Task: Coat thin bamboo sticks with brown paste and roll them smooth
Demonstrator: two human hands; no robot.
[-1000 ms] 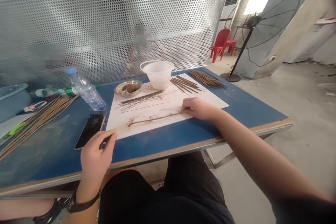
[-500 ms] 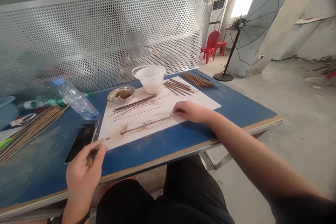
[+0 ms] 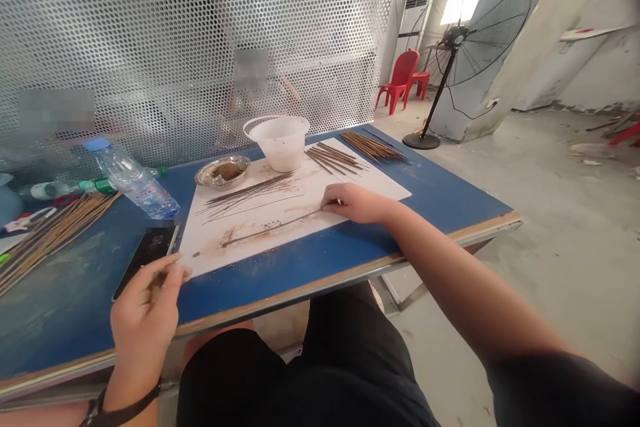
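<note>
My right hand (image 3: 357, 203) is closed, its fingertips pinching the right end of a thin brown-coated stick (image 3: 273, 225), which looks like an incense stick. The stick lies across a white sheet (image 3: 205, 260) smeared with brown powder. Near the sheet's left corner is my left hand (image 3: 147, 307), thumb and forefinger drawn together; what they hold, if anything, is too small to make out. A small dark lump (image 3: 196, 255) lies just beyond those fingertips. Several thin dark sticks (image 3: 250, 195) and some thicker brown sticks (image 3: 335, 159) rest farther back on the sheet.
Behind the sticks stand a metal dish (image 3: 203, 177) with brown paste (image 3: 230, 171) and a white plastic bucket (image 3: 285, 147). A water bottle (image 3: 135, 180) and a phone (image 3: 147, 257) are at left. A perforated metal panel (image 3: 200, 67) borders the blue table (image 3: 440, 193).
The whole view has shifted slightly, so everything appears a little farther left and higher. Both hands keep nearly the same pose, and the stick stays on the sheet.
</note>
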